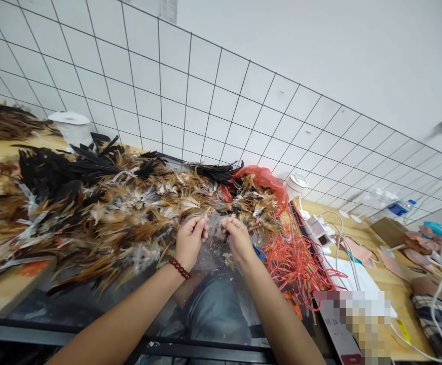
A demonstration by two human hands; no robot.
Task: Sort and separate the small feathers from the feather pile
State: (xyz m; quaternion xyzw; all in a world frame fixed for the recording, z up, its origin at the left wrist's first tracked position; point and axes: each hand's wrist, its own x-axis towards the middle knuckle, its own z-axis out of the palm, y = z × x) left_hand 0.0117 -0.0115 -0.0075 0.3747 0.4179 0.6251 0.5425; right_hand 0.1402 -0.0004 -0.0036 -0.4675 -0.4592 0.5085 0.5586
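Observation:
Both hands are held a short way apart over the front of a wide pile of brown, white and black feathers. My left hand, with a dark red bead bracelet at its wrist, is closed, thumb against curled fingers. My right hand is closed in a similar pinch. Whatever lies between the fingertips of either hand is too small to make out. Below them is a dark, glossy surface with small pale scraps.
Tangled red cords and a red plastic bag lie at the right. Behind stands a black wire grid. White spools stand at the back. Further right are white cables, a power strip, a bottle and another person's arm.

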